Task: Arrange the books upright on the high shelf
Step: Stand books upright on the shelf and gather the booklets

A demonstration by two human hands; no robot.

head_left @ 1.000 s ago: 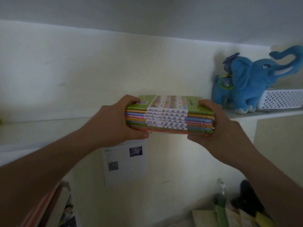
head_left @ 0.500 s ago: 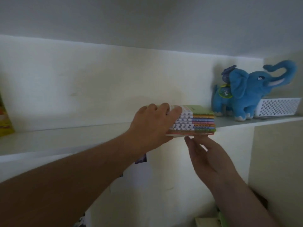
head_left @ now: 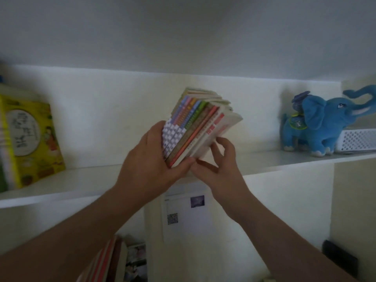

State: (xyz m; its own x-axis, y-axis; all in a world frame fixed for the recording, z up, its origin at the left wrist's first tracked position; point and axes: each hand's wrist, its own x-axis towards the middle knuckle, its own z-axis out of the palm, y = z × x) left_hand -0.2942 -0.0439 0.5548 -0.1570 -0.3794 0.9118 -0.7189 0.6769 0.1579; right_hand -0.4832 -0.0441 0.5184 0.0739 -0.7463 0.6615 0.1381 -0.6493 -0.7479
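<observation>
Two hands are holding a stack of books (head_left: 195,127) tilted over the high shelf (head_left: 284,161).

Head view: the left hand (head_left: 150,165) is gripping the stack's lower left end, thumb curled under the bottom corner, while the right hand (head_left: 219,165) is pinching the lower right edge with bent fingers (head_left: 225,143). The books are leaning to the right (spines facing the camera), near the shelf's front edge. A yellow book (head_left: 32,139) is standing at far left; a blue toy elephant (head_left: 323,127) and a white basket (head_left: 358,141) are sitting at right.
</observation>
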